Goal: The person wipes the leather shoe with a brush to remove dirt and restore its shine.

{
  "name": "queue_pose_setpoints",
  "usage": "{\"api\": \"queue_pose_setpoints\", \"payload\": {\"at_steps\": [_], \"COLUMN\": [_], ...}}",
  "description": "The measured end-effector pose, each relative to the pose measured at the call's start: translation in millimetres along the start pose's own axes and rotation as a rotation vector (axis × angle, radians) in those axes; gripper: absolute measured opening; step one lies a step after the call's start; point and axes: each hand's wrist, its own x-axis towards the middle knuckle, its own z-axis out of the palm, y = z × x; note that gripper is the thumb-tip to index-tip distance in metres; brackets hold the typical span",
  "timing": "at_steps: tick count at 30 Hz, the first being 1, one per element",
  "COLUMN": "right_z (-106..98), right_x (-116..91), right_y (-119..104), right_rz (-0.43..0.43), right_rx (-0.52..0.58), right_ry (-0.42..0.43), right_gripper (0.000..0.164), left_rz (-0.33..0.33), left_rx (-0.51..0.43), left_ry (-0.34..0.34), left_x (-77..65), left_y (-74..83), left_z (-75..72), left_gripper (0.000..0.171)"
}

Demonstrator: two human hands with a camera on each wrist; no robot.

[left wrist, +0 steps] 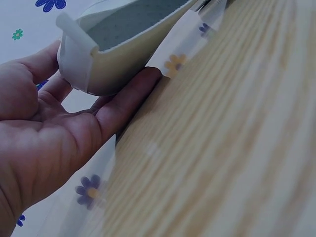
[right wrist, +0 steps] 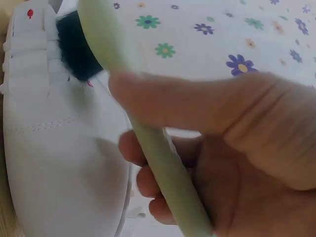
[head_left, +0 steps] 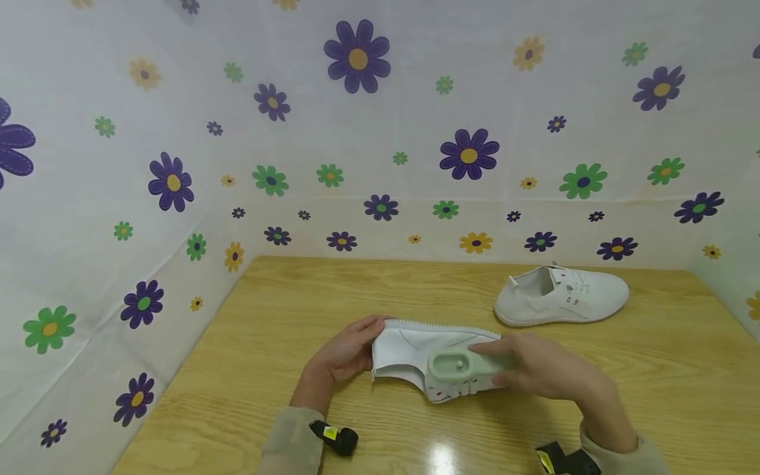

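A white shoe (head_left: 404,346) is tipped on its side over the table, its opening toward the person and its toe to the right. My left hand (head_left: 350,349) grips it at the heel, thumb and fingers around the back, as the left wrist view shows of the heel (left wrist: 79,59). In my right hand (head_left: 546,366) is a pale green brush (head_left: 449,365), held by its handle (right wrist: 163,168) with thumb and curled fingers. Its dark bristles (right wrist: 79,47) are against the shoe's side near the laces in the right wrist view.
A second white shoe (head_left: 570,297) lies on the wooden table (head_left: 309,284) at the back right, toe pointing right. Behind and at the sides hangs a white flowered sheet (head_left: 415,99). Black wrist cameras (head_left: 335,437) are strapped at both sleeves.
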Motion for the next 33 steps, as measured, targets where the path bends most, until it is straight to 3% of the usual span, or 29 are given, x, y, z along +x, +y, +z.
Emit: {"api": "queue_pose_setpoints", "payload": {"at_steps": [4,7,13,22,29,33], "right_z": [2,3,7,22,6,7], "right_x": [2,4,9,20,7,6], "right_y": [-3,-4,-10,-17,-4,-2], "right_rz": [0.069,0.104,0.094,0.051,0.109,0.106], "right_rx": [-0.121,-0.158,-0.119,-0.140,0.010,0.010], "right_ry": [0.149,0.194,0.118,0.118,0.056,0.037], "right_gripper": [0.046,0.047,0.049,0.049,0.050,0.050], "left_rz": [0.004,0.007,0.011,0.016,0.005,0.000], "left_rx": [-0.002,0.008,0.004,0.010,0.009,0.008], "left_ry": [-0.007,-0.001,-0.008,-0.017,-0.006,0.003], "left_x": [0.6,0.6,-0.3,-2.3,1.4,1.7], "left_y": [-0.8,-1.5,-1.1,-0.6,-2.0,-1.5], "left_z": [0.5,0.6,-0.7,-2.3,-0.1,-0.6], "left_gripper": [0.045,0.046,0.048,0.046,0.045,0.045]}}
